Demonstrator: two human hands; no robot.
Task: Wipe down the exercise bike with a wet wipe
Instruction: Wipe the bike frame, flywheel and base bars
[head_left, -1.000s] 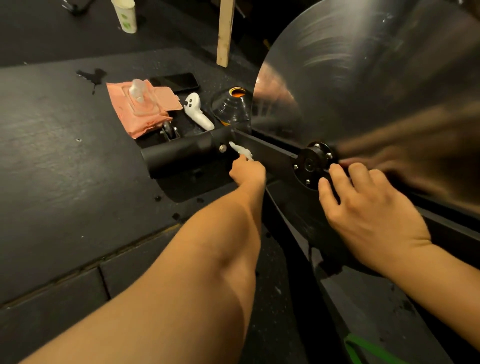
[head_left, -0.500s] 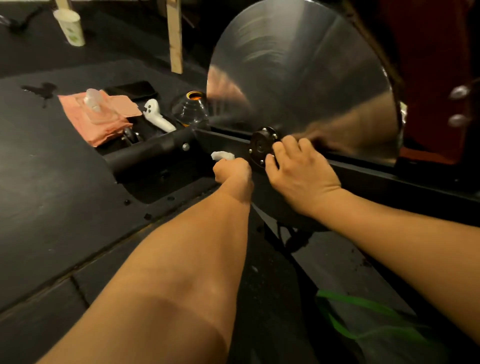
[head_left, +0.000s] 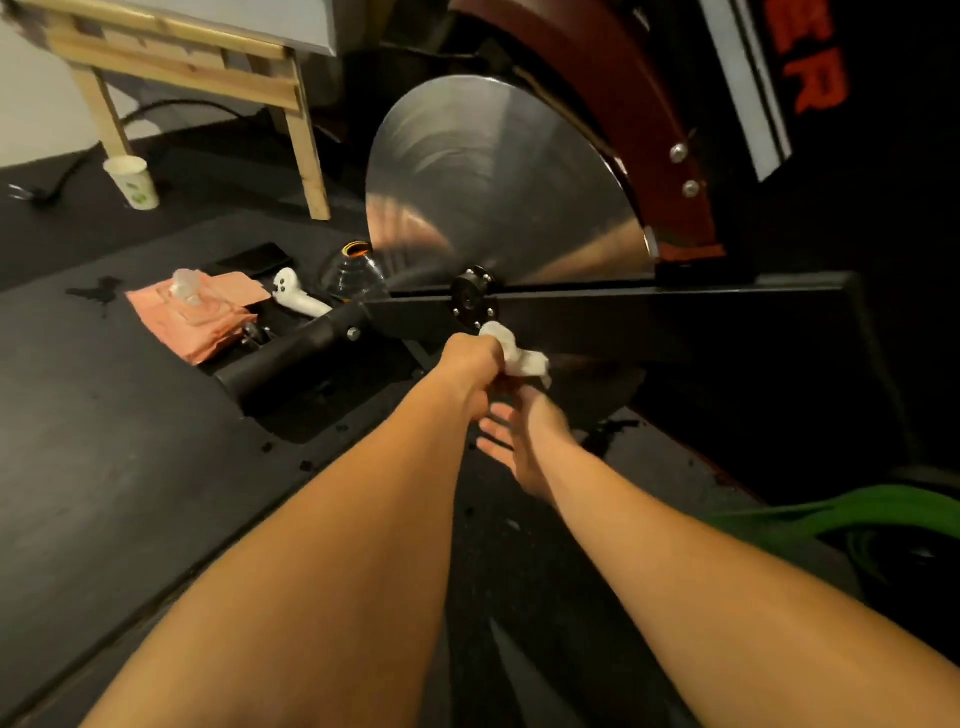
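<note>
Head view: the left hand (head_left: 470, 364) is fisted round a crumpled white wet wipe (head_left: 519, 357), whose wadded, damp-looking end bulges out past the knuckles. Just beneath it the right hand (head_left: 517, 441) is blurred, its fingers spread and loose, with nothing in it that I can make out. Whether a fingertip touches the wipe's hanging end I cannot tell.

Directly beyond the wipe, near but seemingly apart from it, sits a round black hub (head_left: 472, 304) studded with small bolts. It is set on the flat matte frame bar (head_left: 597, 312) of the exercise bike (head_left: 727, 322). Above the hub rises the flywheel (head_left: 493, 182), a broad brushed-metal disc with circular grain and soft reflections. Off to the left of the hands, a soft pink wipe pack (head_left: 208, 317) lies on the dark floor mat (head_left: 104, 415).

Progress looks partial. The work seems to be at the low frame, no wet trace shows what is done, and the disc and red guard (head_left: 623, 130) probably remain.
</note>
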